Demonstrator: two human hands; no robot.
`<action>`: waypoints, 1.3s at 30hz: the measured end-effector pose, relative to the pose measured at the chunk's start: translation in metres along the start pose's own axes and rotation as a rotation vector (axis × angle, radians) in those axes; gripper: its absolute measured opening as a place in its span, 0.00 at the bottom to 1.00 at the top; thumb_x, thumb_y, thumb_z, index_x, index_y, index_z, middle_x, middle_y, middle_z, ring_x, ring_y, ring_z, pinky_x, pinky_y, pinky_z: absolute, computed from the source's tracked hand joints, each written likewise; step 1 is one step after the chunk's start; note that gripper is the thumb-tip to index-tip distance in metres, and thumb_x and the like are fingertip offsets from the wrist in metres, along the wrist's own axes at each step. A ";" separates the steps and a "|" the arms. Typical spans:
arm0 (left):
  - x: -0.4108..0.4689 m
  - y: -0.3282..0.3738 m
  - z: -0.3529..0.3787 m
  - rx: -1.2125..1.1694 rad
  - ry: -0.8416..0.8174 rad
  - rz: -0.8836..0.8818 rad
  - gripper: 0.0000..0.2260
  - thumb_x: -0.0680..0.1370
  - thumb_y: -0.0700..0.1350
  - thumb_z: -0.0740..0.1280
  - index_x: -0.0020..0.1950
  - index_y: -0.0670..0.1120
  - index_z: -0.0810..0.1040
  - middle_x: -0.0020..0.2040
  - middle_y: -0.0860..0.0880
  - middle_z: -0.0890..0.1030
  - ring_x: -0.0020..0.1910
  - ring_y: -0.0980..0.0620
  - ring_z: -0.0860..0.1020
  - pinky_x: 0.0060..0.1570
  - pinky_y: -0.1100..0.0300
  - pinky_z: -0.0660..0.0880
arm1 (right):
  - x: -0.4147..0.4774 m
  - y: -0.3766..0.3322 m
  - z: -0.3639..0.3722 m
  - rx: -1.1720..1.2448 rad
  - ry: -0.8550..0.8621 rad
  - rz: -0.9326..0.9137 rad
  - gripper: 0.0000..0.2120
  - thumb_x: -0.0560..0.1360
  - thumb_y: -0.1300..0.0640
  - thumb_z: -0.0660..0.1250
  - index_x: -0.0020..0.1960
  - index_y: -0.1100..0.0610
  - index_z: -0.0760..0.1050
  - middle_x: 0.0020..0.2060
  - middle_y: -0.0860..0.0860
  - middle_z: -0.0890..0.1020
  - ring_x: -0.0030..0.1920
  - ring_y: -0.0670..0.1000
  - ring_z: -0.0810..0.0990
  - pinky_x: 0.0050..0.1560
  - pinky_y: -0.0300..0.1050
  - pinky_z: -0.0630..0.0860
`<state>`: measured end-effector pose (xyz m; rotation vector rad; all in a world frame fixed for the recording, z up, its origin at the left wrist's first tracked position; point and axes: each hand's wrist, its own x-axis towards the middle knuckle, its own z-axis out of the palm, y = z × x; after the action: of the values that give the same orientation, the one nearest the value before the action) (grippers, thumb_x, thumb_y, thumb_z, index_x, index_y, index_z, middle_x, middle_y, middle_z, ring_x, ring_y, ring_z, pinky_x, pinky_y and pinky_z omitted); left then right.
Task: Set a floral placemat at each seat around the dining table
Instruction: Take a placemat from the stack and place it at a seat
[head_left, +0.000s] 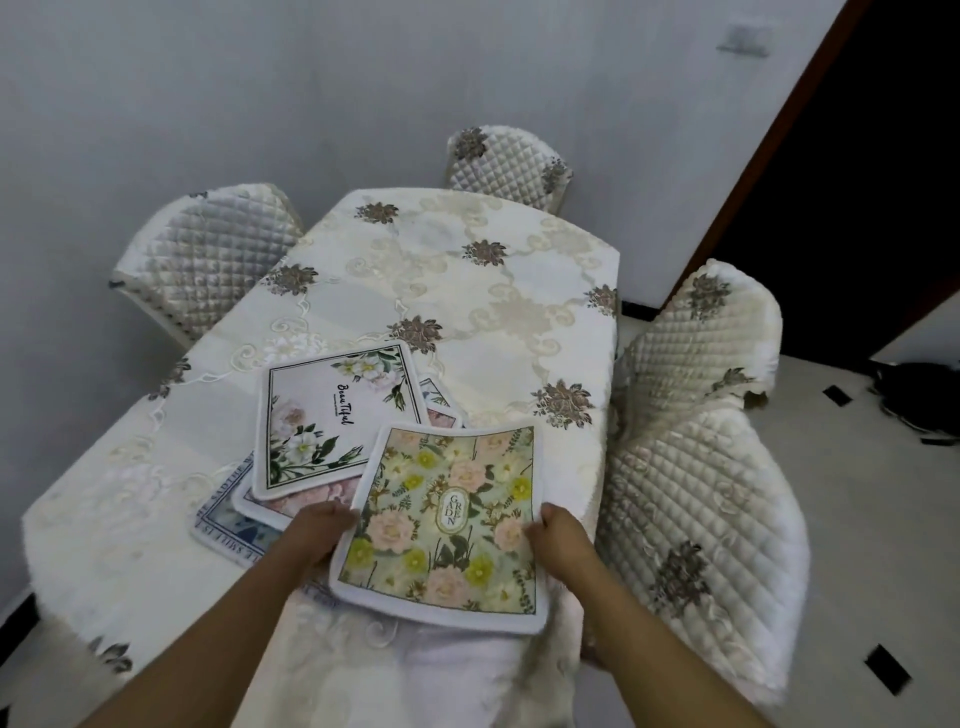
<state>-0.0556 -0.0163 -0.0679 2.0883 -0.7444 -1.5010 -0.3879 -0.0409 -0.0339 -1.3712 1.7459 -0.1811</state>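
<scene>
A green floral placemat (447, 519) marked "GARDEN" is held over the near end of the dining table (467, 280). My left hand (317, 530) grips its left edge and my right hand (561, 535) grips its right edge. Behind it lies a loose pile of mats: a white placemat (332, 421) with flowers and the word "Beautiful" on top, a pink one (306, 496) under it, and a blue-bordered one (228, 525) at the bottom. The pile is partly hidden by my left hand and the green mat.
The table wears a cream embroidered cloth. Quilted covered chairs stand at the far left (208, 260), the far end (509, 161) and the right (696, 457). A grey wall runs close along the left; a dark doorway (857, 182) opens at the back right.
</scene>
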 end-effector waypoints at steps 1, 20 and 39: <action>-0.004 0.005 0.005 0.092 0.010 0.059 0.10 0.77 0.44 0.69 0.42 0.37 0.79 0.38 0.34 0.80 0.36 0.44 0.79 0.41 0.51 0.76 | -0.003 0.003 -0.005 -0.017 0.038 -0.016 0.13 0.78 0.58 0.60 0.35 0.53 0.64 0.35 0.50 0.73 0.40 0.53 0.73 0.36 0.44 0.65; -0.177 0.194 0.258 0.194 0.005 0.677 0.12 0.77 0.42 0.68 0.34 0.40 0.75 0.31 0.45 0.75 0.30 0.48 0.72 0.35 0.56 0.68 | -0.080 0.167 -0.307 -0.027 0.738 -0.198 0.08 0.80 0.51 0.60 0.43 0.52 0.69 0.39 0.51 0.78 0.37 0.52 0.75 0.35 0.45 0.69; -0.273 0.264 0.573 0.075 -0.034 0.729 0.09 0.77 0.43 0.68 0.38 0.42 0.78 0.33 0.46 0.84 0.30 0.52 0.80 0.35 0.56 0.74 | -0.084 0.391 -0.562 -0.009 0.788 -0.225 0.13 0.79 0.50 0.61 0.36 0.42 0.67 0.33 0.42 0.76 0.33 0.40 0.75 0.27 0.35 0.64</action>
<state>-0.7145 -0.0643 0.1234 1.5642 -1.3986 -1.0999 -1.0607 -0.0389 0.1180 -1.6252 2.1972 -0.9427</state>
